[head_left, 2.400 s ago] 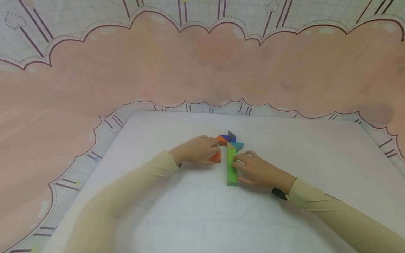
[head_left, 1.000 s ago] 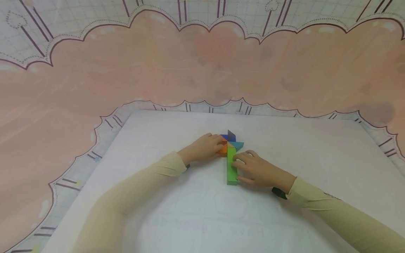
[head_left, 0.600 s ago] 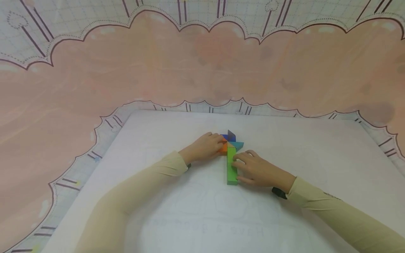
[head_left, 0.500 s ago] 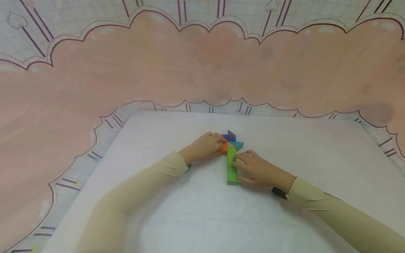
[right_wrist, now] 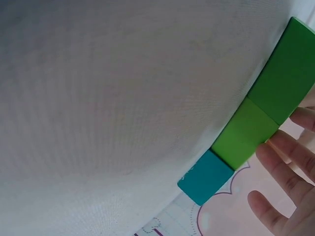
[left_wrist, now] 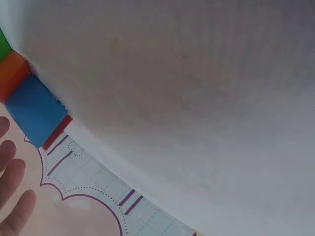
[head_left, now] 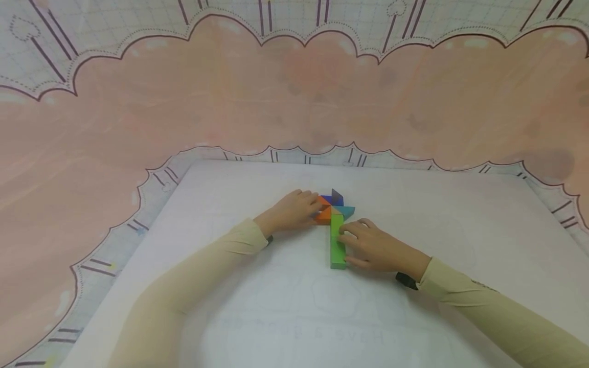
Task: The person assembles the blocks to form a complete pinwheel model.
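On the white tabletop (head_left: 257,306), wooden blocks form a pinwheel with a stem. My right hand (head_left: 377,248) rests its fingertips on the two green blocks, a lighter one (right_wrist: 246,133) and a darker one (right_wrist: 285,73), lined up end to end. Beyond them sits a teal triangular block (head_left: 347,210). My left hand (head_left: 292,210) hovers at the left side by an orange triangular block (head_left: 323,219), partly covering another orange piece (head_left: 324,201). Its fingers (left_wrist: 12,182) look straight and apart from the blue block (left_wrist: 35,112) in the left wrist view. A dark blue block (head_left: 339,201) tops the pinwheel.
A backdrop (head_left: 294,102) with peach cloud shapes and a grid border surrounds the tabletop at the back and left. Faint mirrored lettering (head_left: 317,335) shows on the near part of the white surface.
My left hand slid the lower orange block right and back, up against the green and teal blocks, then drew slightly left. My right hand has stayed on the green blocks.
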The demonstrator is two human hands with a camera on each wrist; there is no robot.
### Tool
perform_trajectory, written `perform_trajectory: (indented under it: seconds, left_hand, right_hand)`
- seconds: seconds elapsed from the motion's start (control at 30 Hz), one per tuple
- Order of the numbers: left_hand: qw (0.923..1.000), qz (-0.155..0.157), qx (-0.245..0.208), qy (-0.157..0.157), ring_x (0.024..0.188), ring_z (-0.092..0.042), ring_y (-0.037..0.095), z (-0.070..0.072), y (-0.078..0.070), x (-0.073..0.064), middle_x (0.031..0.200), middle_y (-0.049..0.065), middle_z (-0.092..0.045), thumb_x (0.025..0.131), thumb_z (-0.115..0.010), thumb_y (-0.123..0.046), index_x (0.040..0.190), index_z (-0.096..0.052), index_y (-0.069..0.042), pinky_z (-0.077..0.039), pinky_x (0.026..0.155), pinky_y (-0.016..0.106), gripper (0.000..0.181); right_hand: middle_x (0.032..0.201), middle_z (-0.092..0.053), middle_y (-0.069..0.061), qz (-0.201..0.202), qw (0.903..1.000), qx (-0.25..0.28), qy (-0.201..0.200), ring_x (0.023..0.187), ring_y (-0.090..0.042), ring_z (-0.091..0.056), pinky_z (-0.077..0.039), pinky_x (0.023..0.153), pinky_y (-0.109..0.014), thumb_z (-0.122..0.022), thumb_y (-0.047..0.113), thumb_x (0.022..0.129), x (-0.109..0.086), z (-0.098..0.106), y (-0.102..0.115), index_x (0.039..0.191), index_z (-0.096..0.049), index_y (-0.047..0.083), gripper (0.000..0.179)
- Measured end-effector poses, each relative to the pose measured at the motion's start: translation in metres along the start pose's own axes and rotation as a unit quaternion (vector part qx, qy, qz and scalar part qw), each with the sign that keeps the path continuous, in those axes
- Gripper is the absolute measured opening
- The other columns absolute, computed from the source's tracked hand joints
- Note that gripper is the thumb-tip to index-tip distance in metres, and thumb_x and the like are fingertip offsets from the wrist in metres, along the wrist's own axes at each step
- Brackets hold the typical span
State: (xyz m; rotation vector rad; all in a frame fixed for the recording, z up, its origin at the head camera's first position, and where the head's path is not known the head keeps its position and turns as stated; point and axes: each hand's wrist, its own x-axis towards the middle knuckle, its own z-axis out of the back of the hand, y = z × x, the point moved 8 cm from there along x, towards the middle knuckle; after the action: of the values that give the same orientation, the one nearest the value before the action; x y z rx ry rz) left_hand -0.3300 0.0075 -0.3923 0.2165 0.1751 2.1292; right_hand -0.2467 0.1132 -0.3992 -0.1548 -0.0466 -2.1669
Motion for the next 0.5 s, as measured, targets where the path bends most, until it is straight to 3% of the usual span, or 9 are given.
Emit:
perform_trajectory:
  seconds: [0.27, 0.5]
  left_hand:
    - [0.9995, -0.026, 0.016, -0.009, 0.100, -0.060, 0.018, -0.0016, -0.0050, 0.0017, 0.115, 0.004, -0.063, 0.091, -0.060, -0.028, 0.110, -0.064, -0.012, -0.051, 0.086, 0.030, 0.025]
    - [0.9995, -0.020, 0.022, 0.006, 0.106, -0.060, 0.019, -0.0057, -0.0039, 0.0019, 0.122, 0.005, -0.061, 0.091, -0.059, -0.020, 0.110, -0.065, -0.011, -0.050, 0.091, 0.031, 0.021]
  right_hand:
    - [0.125, -0.055, -0.008, -0.006, 0.9999, 0.003, 0.009, 0.119, -0.023, -0.051, -0.041, 0.101, -0.048, -0.062, 0.037, 0.088, 0.0003, -0.0011, -0.0007, 0.123, -0.056, 0.011, 0.045]
    - [0.125, -0.055, -0.008, -0.009, 0.9999, 0.004, 0.008, 0.118, -0.023, -0.051, -0.042, 0.101, -0.048, -0.063, 0.036, 0.087, 0.0005, -0.0012, -0.0008, 0.123, -0.057, 0.011, 0.045]
